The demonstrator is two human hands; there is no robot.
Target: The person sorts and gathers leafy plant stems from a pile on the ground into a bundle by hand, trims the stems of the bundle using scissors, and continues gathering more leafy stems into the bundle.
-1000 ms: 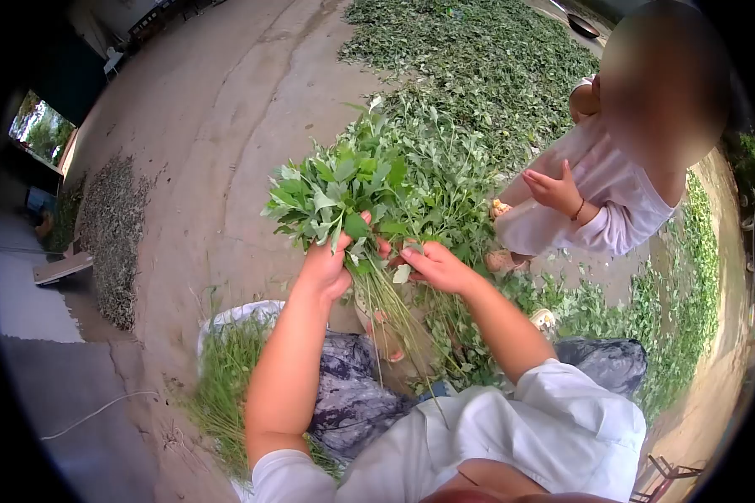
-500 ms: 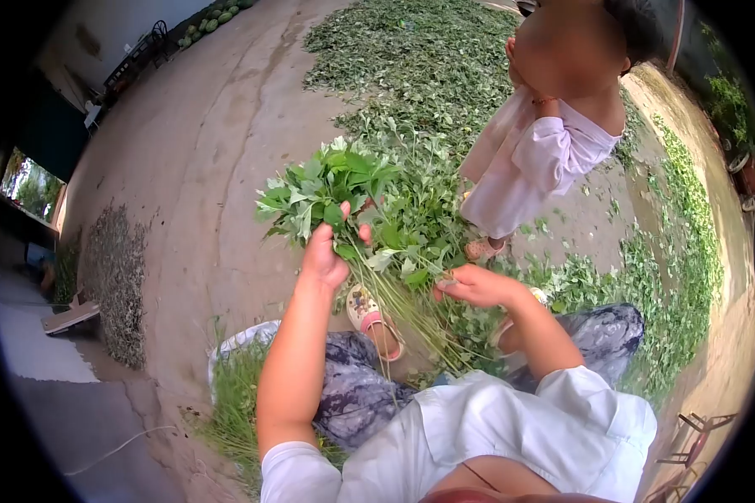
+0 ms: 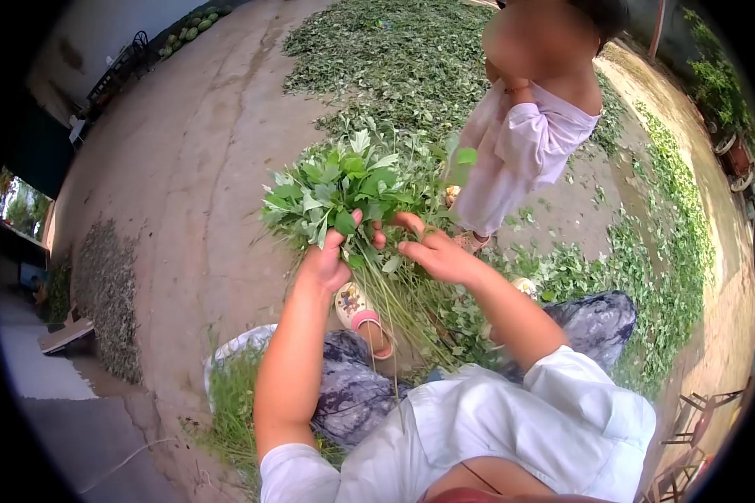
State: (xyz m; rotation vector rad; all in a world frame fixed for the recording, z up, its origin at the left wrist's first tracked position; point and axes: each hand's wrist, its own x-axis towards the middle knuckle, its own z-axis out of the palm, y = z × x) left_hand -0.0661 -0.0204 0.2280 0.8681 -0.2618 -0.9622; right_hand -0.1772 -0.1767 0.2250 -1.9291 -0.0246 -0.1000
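Note:
My left hand (image 3: pixel 330 261) is closed around a bunch of leafy green stems (image 3: pixel 335 184). The broad leaves fan out above the fist, and long thin stalks (image 3: pixel 394 302) hang below it toward my lap. Close to the right of the bunch is my right hand (image 3: pixel 440 256), its thumb and forefinger apart and curved toward the stems. I cannot make out anything held in it. A bright green leaf (image 3: pixel 466 157) shows above that hand, in front of another person's pale clothing.
A person in a pale pink garment (image 3: pixel 512 159) stands just ahead on the right. Cut leaves (image 3: pixel 394 59) cover the ground beyond, with more leaves (image 3: pixel 663 277) along the right. A white sack with green stalks (image 3: pixel 235 377) lies by my left leg. Wooden chairs (image 3: pixel 700 415) are at lower right.
My right hand has moved up and left, from the lower stalks to beside the bunch, and its fingers have spread. My left hand still grips the bunch. The view has shifted slightly.

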